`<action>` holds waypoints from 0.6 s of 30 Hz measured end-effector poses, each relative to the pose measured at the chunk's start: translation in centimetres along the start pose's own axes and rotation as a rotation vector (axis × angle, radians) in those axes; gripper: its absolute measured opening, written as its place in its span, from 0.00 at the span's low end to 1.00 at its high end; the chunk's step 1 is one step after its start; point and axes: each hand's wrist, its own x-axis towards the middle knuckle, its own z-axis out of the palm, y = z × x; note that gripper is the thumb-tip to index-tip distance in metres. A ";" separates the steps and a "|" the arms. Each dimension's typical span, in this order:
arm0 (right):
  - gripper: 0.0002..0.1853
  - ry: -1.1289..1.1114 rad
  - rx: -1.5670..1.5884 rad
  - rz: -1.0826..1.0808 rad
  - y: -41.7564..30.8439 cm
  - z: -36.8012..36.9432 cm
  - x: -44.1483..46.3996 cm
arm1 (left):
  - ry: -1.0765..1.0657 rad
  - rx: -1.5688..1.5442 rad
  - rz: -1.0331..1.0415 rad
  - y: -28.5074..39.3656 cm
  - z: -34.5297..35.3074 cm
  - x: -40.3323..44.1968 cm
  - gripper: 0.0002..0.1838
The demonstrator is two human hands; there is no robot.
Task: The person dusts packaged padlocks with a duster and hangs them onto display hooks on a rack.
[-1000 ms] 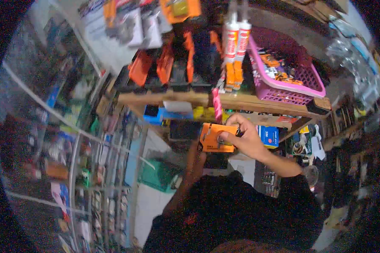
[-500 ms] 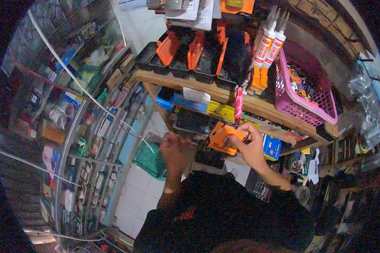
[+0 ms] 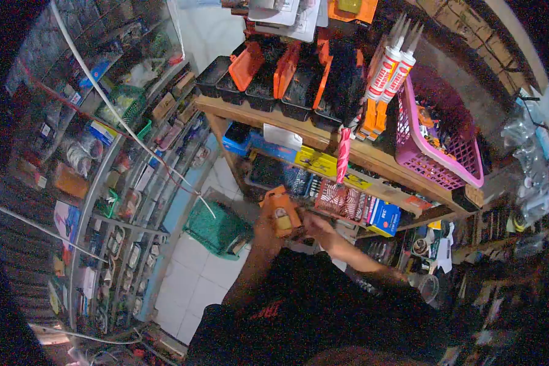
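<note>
My left hand [image 3: 266, 227] is closed around the left edge of an orange card package [image 3: 278, 204] with a yellowish item on its front. The package is tilted, in front of my dark shirt. Close by its lower right side is my right hand [image 3: 315, 228], smeared by motion. Whether its fingers touch the package I cannot tell.
A wooden shelf [image 3: 256, 114] ahead carries black bins [image 3: 299, 94], orange packs, sealant tubes [image 3: 384, 73] and a pink basket [image 3: 436, 155]. Below hang a pink twisted item [image 3: 343, 155] and boxed goods. A green basket [image 3: 216, 229] stands on white floor tiles; stocked glass shelves line the left.
The orange package has moved left and turned, passing from my right hand into my left. My right hand has moved left and down, and the view has shifted slightly.
</note>
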 end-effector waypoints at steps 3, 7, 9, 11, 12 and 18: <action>0.22 0.104 -0.147 0.093 0.7 -5.0 1.5 | -0.019 -0.183 0.049 1.2 1.1 -0.6 0.25; 0.31 0.111 0.197 0.008 -3.8 -6.6 2.5 | -0.078 -0.250 -0.006 1.1 -0.2 -1.3 0.25; 0.32 0.101 0.259 -0.062 -6.6 -5.9 2.9 | -0.002 -0.270 -0.064 0.8 -0.3 -2.0 0.25; 0.32 0.059 0.323 -0.125 -8.6 -5.6 3.1 | -0.038 -0.194 -0.090 -0.6 -1.0 -1.6 0.25; 0.31 0.076 0.288 -0.141 -8.9 -5.8 3.4 | -0.057 -0.151 -0.103 -1.2 -1.3 -1.2 0.25; 0.21 0.181 0.023 -0.356 -10.9 -4.9 4.6 | -0.162 -0.229 -0.173 -2.9 -0.7 -0.6 0.25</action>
